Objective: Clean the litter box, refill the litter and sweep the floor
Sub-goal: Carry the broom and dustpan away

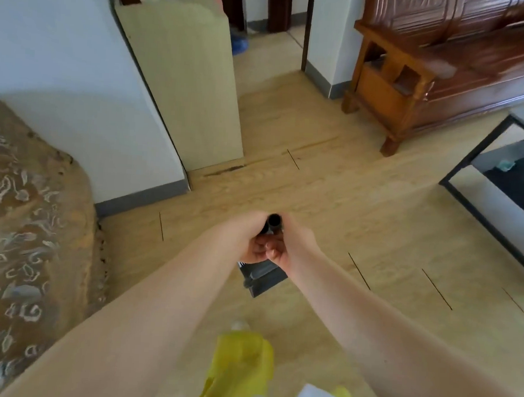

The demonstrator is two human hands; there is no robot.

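Head view: both hands meet at the centre of the frame, wrapped one against the other round the top of a dark, round-ended broom or dustpan handle [274,222] that points almost straight at the camera. The left hand [245,243] curls round it from the nine o'clock side and the right hand [291,246] from the three o'clock side, fingers overlapping; both are clamped on the shaft, not apart. Just below the hands, at six o'clock from them, the tool's dark grey, flat-sided plastic head [262,279] sits low over the pale wood-grain plank floor [346,203]; whether it touches the floor I cannot tell. No litter box shows in this view.

The tool looks light and stiff, a thin rigid pole with a hard head, so it should swing easily; the smooth shaft could twist in the palms, and a grip with one hand lower down would likely steer better.

At nine o'clock lies a brown patterned fabric sofa arm [23,214]; at two o'clock stands a reddish carved wooden bench [431,70].
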